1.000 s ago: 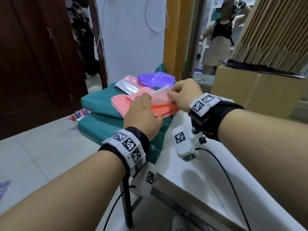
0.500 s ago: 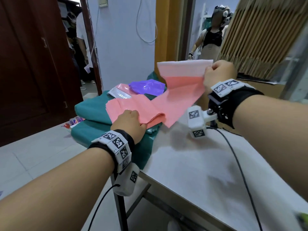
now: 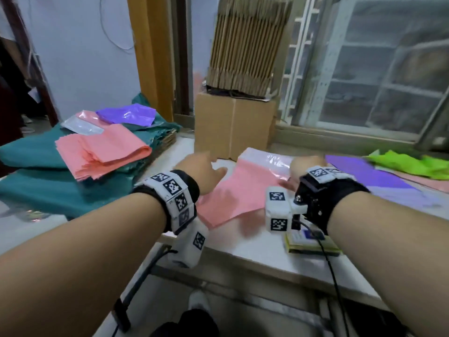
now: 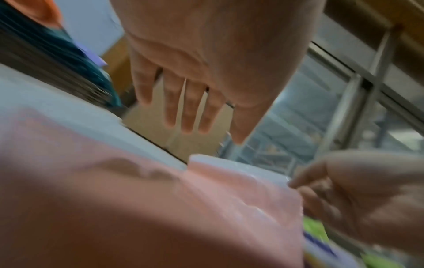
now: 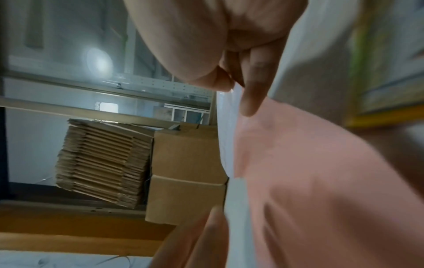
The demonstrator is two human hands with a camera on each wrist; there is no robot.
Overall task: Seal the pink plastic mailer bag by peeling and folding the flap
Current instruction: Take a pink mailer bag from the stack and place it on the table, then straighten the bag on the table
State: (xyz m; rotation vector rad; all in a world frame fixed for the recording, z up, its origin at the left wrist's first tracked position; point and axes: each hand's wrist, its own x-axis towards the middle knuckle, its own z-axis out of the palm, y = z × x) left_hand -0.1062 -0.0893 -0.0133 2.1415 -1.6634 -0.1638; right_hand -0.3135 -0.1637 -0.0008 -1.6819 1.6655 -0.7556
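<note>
The pink mailer bag (image 3: 243, 190) lies flat on the white table (image 3: 255, 251), its whitish flap strip (image 3: 267, 158) at the far end. My right hand (image 3: 303, 166) pinches the bag's far right corner by the flap; in the right wrist view the thumb and fingers (image 5: 231, 87) close on the flap edge of the bag (image 5: 309, 172). My left hand (image 3: 206, 171) hovers at the bag's left edge. Its fingers (image 4: 183, 108) are straight and hold nothing above the bag (image 4: 160, 208).
A stack of pink mailers (image 3: 102, 152) and a purple bag (image 3: 126, 114) lie on green cloth (image 3: 36, 166) at the left. A cardboard box (image 3: 233, 125) topped with flat cartons (image 3: 247, 45) stands behind. A purple mailer (image 3: 364, 173) and green bags (image 3: 408, 164) lie right. A small yellow book (image 3: 311, 244) sits under my right wrist.
My right hand has carried one pink bag from the stack rightward and laid it on the white table. The left hand left the stack and came over the bag's left edge.
</note>
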